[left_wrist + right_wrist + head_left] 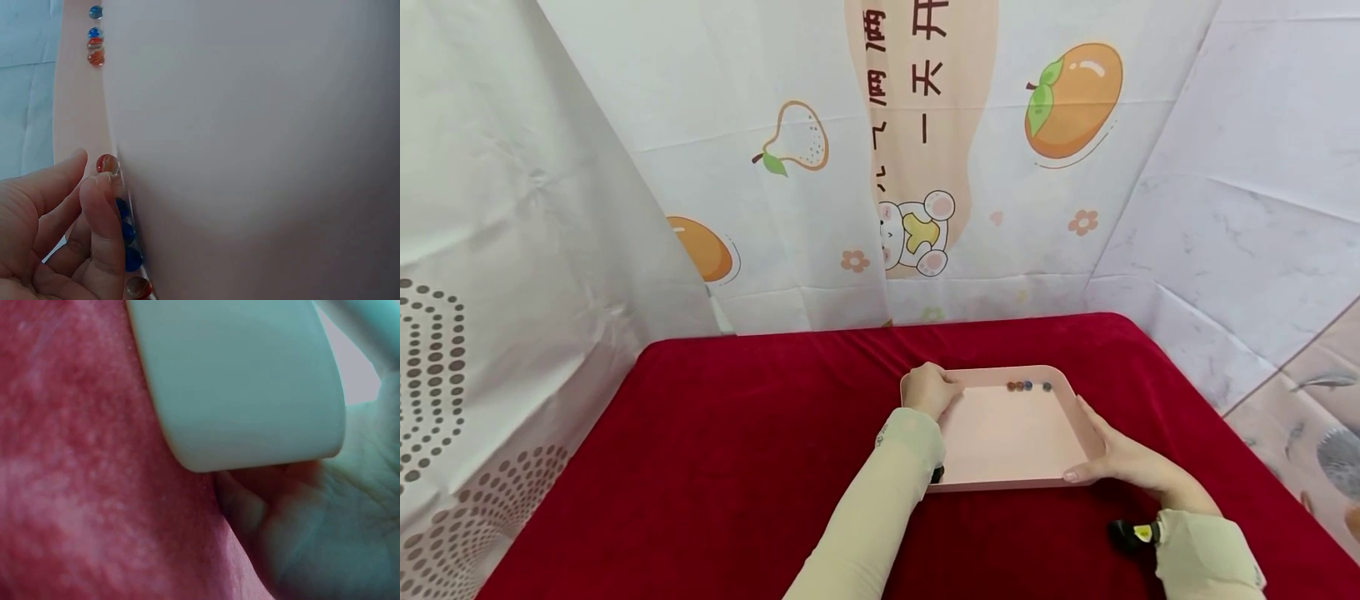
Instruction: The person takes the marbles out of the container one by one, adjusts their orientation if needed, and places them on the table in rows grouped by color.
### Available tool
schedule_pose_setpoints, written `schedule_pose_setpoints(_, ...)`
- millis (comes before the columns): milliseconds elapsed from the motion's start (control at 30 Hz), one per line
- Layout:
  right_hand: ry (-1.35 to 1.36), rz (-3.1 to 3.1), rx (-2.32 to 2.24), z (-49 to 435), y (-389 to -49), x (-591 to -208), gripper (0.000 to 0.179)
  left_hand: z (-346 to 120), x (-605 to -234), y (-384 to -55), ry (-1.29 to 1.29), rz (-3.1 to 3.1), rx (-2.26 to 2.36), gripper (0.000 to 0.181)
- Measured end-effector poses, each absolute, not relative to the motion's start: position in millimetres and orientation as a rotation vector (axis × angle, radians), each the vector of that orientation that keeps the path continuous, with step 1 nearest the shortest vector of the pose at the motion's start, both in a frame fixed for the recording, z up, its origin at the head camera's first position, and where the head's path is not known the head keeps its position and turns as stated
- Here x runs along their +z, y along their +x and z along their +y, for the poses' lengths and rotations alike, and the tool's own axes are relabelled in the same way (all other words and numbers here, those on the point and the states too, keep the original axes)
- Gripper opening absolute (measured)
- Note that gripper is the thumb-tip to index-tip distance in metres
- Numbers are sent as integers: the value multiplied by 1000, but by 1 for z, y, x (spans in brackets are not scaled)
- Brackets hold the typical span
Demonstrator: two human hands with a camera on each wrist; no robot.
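A shallow pink tray (1011,437) lies on the red cloth, with several glass marbles (1019,386) along its far wall. My left hand (928,390) reaches into the far left corner. In the left wrist view, its thumb and index fingertips pinch a red-streaked marble (107,164) by the wall. Dark blue marbles (129,233) sit beside the thumb, partly hidden by it, and a brownish-red marble (139,287) lies near the bottom edge. My right hand (1123,457) grips the tray's near right corner, thumb at the front rim and fingers along the right side.
The red cloth (737,450) covers the table around the tray. A white printed curtain (805,225) hangs behind the table's far edge, with more sheets at both sides. A black wrist device (1131,535) sits below my right hand.
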State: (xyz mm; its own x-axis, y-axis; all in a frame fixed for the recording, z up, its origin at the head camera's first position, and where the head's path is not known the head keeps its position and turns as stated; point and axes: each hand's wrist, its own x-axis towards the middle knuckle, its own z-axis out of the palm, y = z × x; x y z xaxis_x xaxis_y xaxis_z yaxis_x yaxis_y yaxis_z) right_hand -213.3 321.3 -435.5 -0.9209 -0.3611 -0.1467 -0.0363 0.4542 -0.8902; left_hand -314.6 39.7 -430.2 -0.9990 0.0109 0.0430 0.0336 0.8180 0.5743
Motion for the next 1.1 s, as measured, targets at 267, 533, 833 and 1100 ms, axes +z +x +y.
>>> schedule_pose_setpoints(267, -337, 2368, -1478, 323, -210, -436, 118, 45, -434, -313, -30, -3003, -872, 6)
schedule_pose_setpoints(533, -341, 2385, -1468, 322, -212, -435, 119, 48, -434, -314, -14, -3021, -813, 9)
schedule_pose_setpoints(833, -352, 2395, -1453, 323, -213, -434, 119, 56, -432, -316, -102, -2986, -1002, 10)
schedule_pose_setpoints(1100, -345, 2384, -1457, 323, -213, -436, 119, 62, -435, -318, -123, -2950, -845, 15)
